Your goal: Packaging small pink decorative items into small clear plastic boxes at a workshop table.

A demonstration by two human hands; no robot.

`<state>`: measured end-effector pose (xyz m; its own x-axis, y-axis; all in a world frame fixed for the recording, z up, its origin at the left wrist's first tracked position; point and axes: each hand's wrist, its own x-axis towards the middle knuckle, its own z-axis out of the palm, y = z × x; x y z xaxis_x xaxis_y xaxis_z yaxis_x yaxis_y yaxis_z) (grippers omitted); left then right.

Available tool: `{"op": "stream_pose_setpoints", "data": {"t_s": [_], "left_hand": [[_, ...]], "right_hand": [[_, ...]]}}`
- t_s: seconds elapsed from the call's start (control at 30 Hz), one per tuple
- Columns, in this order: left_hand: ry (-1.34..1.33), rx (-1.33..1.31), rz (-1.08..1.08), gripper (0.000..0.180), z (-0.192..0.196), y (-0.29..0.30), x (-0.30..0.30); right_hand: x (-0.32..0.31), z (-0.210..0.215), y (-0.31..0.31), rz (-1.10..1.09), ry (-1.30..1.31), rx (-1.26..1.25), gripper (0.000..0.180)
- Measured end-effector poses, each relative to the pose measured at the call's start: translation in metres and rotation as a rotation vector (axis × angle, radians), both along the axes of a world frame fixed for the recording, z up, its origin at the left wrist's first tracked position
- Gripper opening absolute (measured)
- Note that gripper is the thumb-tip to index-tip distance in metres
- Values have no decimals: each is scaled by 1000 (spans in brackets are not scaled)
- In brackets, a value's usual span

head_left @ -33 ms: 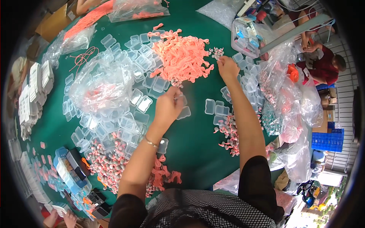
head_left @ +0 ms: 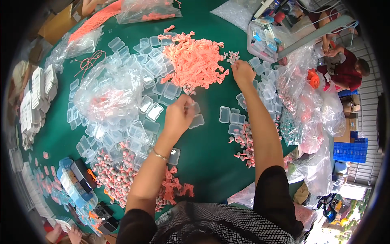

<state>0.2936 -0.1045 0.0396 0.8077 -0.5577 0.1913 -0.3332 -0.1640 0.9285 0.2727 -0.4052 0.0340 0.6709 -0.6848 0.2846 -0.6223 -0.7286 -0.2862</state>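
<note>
My left hand point(head_left: 178, 113) hovers over the middle of the green table, its fingers drawn together. What they hold, if anything, is too small to make out. Just beyond its fingertips lies a little heap of small whitish-pink pieces point(head_left: 188, 89). My right hand point(head_left: 243, 72) reaches farther out, fingers pinched at the edge of another small cluster of whitish pieces point(head_left: 232, 56); whether one is in the pinch is hidden. Between and beyond the hands lies a big pile of coral cord bundles point(head_left: 195, 61). Clear plastic lidded boxes point(head_left: 155, 111) lie left of my left hand.
A clear bag point(head_left: 107, 91) rests on more boxes at left. Grey-and-pink small parts point(head_left: 118, 173) are heaped near my left forearm, with others point(head_left: 245, 142) beside my right forearm. A bin of supplies point(head_left: 262, 42) stands far right. Another person point(head_left: 345, 69) sits at right.
My left hand has drawn back slightly toward me, away from the small heap. My right hand has shifted a touch to the left. Everything else looks the same.
</note>
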Motion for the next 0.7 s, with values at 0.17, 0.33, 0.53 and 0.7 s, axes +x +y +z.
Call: {"op": "stream_pose_setpoints", "data": {"t_s": [0.17, 0.33, 0.53, 0.7], "left_hand": [[114, 2, -44, 16, -8, 20, -13], [411, -192, 16, 9, -26, 31, -19], [302, -123, 37, 9, -13, 31, -28], [166, 26, 36, 14, -3, 37, -32]], "right_hand": [[10, -12, -13, -102, 217, -134, 14], [-3, -15, 4, 17, 107, -213, 12], [-17, -17, 3, 87, 58, -198, 15], [-14, -13, 7, 14, 1, 56, 21]]}}
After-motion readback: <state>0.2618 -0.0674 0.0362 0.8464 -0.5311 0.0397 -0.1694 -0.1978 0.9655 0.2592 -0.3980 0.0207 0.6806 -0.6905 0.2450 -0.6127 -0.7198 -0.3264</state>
